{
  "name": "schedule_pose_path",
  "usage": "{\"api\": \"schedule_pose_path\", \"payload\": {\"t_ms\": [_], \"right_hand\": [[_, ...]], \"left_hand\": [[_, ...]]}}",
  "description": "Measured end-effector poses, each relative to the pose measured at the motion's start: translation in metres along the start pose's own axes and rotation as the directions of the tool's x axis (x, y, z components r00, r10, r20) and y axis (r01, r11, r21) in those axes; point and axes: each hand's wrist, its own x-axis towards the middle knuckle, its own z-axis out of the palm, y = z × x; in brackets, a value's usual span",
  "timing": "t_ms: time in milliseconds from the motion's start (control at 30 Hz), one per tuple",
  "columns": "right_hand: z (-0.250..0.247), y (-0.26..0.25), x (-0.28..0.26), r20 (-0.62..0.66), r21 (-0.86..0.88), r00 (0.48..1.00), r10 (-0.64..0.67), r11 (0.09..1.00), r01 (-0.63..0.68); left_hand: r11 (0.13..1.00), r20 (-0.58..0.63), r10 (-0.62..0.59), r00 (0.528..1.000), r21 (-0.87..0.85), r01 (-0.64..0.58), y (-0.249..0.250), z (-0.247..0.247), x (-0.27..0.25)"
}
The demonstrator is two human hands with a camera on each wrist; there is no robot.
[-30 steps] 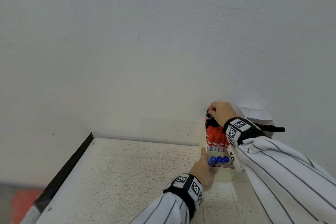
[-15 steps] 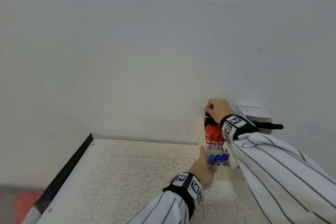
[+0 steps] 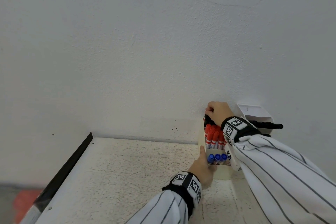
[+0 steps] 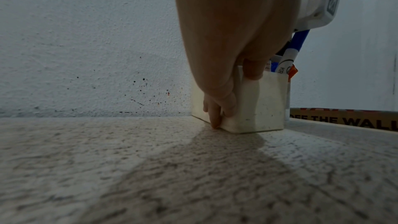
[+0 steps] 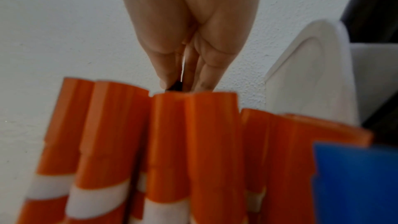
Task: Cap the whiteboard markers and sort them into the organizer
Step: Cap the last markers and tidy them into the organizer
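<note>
Black marker [image 3: 207, 120] pinched by right hand [image 3: 217, 112]; left hand [image 3: 201, 167] grips organizer [image 3: 222, 173].

A cream organizer [image 3: 222, 172] stood against the wall. Red-capped markers [image 3: 213, 135] were packed upright in its middle compartment, three blue-capped markers [image 3: 217, 158] in the near one, and a black marker [image 3: 207, 120] at the far end.

Both hands at organizer [image 3: 223, 172], red markers [image 3: 212, 135], blue markers [image 3: 217, 158]
</note>
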Motion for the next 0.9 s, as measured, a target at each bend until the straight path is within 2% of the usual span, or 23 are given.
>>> {"api": "schedule_pose_path", "payload": {"t_ms": [467,633,900], "right_hand": [[0.0023,-0.0015,-0.0039,0.016,-0.032,0.999,0.038,0.999,-0.038],[0.0044,-0.0024,-0.0037,-0.024,-0.008,1.0,0.003,1.0,-0.003],[0.0026,0.001,-0.0037,-0.048,-0.006,0.999,0.016,1.0,-0.016]], "left_hand": [[1.0,-0.001,-0.007,1.0,-0.015,0.007,0.0007,0.0012,-0.0003],[1.0,-0.014,-0.006,1.0,-0.02,0.006,0.0018,0.0027,-0.0022],[0.999,-0.009,0.002,1.0,-0.033,-0.003,-0.0001,0.0026,-0.0013]]}}
